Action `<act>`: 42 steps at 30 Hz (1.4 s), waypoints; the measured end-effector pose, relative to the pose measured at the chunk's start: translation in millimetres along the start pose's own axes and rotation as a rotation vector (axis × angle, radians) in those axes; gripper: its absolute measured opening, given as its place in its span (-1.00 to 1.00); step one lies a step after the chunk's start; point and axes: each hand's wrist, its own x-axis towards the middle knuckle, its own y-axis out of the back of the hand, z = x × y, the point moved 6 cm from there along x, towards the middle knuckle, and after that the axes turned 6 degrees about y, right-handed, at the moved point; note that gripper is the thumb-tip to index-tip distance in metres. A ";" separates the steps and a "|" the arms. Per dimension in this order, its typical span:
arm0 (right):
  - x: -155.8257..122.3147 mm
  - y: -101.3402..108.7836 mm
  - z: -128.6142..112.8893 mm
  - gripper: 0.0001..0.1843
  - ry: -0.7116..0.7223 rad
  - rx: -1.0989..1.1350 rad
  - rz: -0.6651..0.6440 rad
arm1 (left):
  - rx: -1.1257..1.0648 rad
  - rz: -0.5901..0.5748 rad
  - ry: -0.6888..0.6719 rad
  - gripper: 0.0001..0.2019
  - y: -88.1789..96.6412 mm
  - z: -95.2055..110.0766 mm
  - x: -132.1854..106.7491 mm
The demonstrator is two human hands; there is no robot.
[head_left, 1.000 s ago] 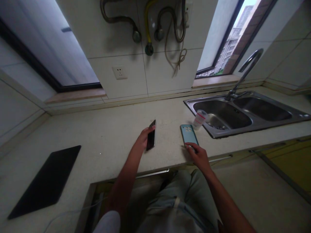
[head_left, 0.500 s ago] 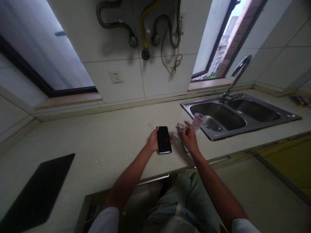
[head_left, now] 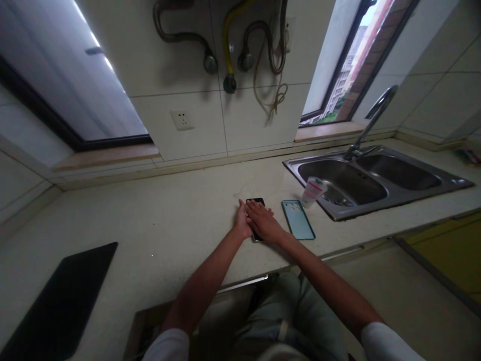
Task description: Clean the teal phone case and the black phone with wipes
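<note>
A black smartphone (head_left: 256, 235) is held just over the counter, its top and bottom edges showing. My left hand (head_left: 243, 223) grips it from the left, thumb along the side and fingers passing underneath. Across the screen lies my right hand (head_left: 265, 222), flat with fingers stretched out, covering most of the phone. Anything under that palm is hidden. To the right, a light blue phone case (head_left: 298, 220) with camera cutouts rests on the counter. Beside the case stands a clear plastic cup (head_left: 313, 191) with a red band, slightly tilted in view, near the sink.
A steel double sink (head_left: 332, 213) with a tall faucet (head_left: 372, 123) is set into the pale counter (head_left: 180, 215) on the right. On the left lies a dark flat panel (head_left: 71, 296). Pipes (head_left: 229, 55) and a socket (head_left: 182, 120) are on the tiled wall.
My right hand has moved left from beside the cup onto the phone's screen. The crumpled pale thing it held is out of sight. The blue case is now uncovered.
</note>
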 end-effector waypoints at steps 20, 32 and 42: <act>-33.5 0.7 -33.0 -0.21 0.041 -0.086 -0.053 | 0.060 0.005 -0.017 -0.10 5.2 3.0 1.5; 27.9 8.1 43.1 -0.27 -0.149 -0.073 -0.078 | 0.050 0.010 -0.072 -0.31 1.7 3.6 4.8; 2.5 10.3 17.0 -0.28 0.052 -0.102 -0.092 | -0.004 0.049 -0.008 -0.29 9.9 0.1 6.0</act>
